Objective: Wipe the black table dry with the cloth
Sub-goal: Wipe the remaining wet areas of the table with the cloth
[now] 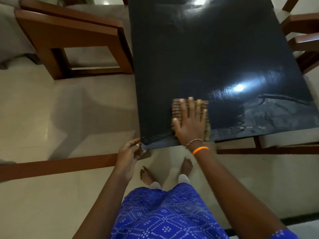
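The black table (207, 52) fills the upper middle of the head view, its top glossy with light glare. A folded brown striped cloth (177, 108) lies near the table's front left edge. My right hand (191, 123) presses flat on the cloth with fingers spread straight. Wet streaks and a film of water (269, 114) show on the front right part of the table. My left hand (129, 152) grips the table's front left corner, fingers curled round the edge.
A wooden armchair (72, 42) stands left of the table, and more wooden chair arms (303, 40) crowd its right side. The floor (51, 118) is pale tile with a brown strip. My bare feet (187, 165) stand just before the table's front edge.
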A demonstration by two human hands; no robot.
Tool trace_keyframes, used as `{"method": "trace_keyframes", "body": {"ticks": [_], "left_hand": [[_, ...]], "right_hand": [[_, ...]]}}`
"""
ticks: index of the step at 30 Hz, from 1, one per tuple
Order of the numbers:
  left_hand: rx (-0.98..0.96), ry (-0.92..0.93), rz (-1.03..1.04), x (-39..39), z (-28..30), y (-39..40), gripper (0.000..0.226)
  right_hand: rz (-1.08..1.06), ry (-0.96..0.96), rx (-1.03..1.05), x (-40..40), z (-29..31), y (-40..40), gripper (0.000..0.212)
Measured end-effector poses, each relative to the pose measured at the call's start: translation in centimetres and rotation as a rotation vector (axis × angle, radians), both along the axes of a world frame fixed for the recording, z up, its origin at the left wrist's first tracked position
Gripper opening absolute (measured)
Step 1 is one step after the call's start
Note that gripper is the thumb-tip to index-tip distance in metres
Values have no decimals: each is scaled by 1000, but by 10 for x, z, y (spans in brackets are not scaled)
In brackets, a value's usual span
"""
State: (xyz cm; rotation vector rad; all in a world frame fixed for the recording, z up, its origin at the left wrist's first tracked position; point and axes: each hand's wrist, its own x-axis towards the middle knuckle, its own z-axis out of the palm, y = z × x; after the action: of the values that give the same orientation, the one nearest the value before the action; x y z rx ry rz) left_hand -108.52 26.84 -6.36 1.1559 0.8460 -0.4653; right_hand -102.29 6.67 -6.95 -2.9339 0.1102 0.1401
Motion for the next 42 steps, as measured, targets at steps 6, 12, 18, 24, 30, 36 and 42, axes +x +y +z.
{"method": "trace_keyframes", "body": {"ticks": [6, 12, 18, 24, 30, 36, 42], "left_hand": [[6, 11, 74, -13, -3, 0, 29], [-88, 78, 61, -33, -2, -2, 28], [-62, 68, -116, -30, 9, -22, 23], [-58, 63, -171, -26, 9, -29, 26], [-55, 51, -213, -25, 9, -34, 28], [73, 19, -447, -23, 24, -60, 34], [272, -56, -622, -28, 40, -93, 29]], "right_hand": [[487, -26, 40, -52, -8, 108, 66], [637, -52, -2, -55, -11, 54, 64], [336, -53, -46, -50, -3, -62, 61], [-78, 23, -70, -41, 6, -159, 67], [-340, 0, -25, -49, 0, -78, 71], [176, -40, 95, -63, -8, 29, 63], [665, -139, -15, -45, -12, -64, 56]]}}
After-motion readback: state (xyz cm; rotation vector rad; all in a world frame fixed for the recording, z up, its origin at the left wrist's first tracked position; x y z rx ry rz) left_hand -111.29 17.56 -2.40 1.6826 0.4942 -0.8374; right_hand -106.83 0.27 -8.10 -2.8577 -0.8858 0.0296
